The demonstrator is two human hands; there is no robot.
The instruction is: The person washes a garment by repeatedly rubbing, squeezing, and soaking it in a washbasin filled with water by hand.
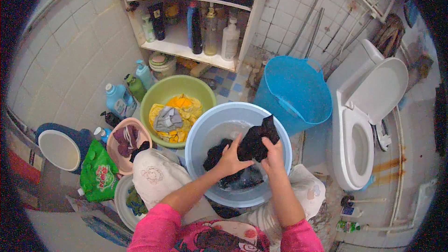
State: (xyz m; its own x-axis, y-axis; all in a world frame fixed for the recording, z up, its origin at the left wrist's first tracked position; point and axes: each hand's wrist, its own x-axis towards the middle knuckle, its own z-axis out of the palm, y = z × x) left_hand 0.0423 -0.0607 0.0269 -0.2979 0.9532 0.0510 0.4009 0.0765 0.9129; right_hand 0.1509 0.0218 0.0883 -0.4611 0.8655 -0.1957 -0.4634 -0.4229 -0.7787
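A light blue basin [201, 133] of water sits on the floor in front of me, with dark wet clothing lying in it. Both hands hold up a black garment [255, 140] above the water. My left hand [229, 157] grips its lower left part. Its right side is bunched in my right hand [274, 154]. The two hands are close together over the middle of the basin. My pink sleeves come in from the bottom edge.
A green basin [154, 95] with yellow and grey clothes stands behind left, a pink basin [114, 147] beside it. A blue bucket [294, 91] and a white toilet [361, 130] are to the right. Bottles line the shelf [186, 49] and floor; a green detergent bag [99, 172] lies left.
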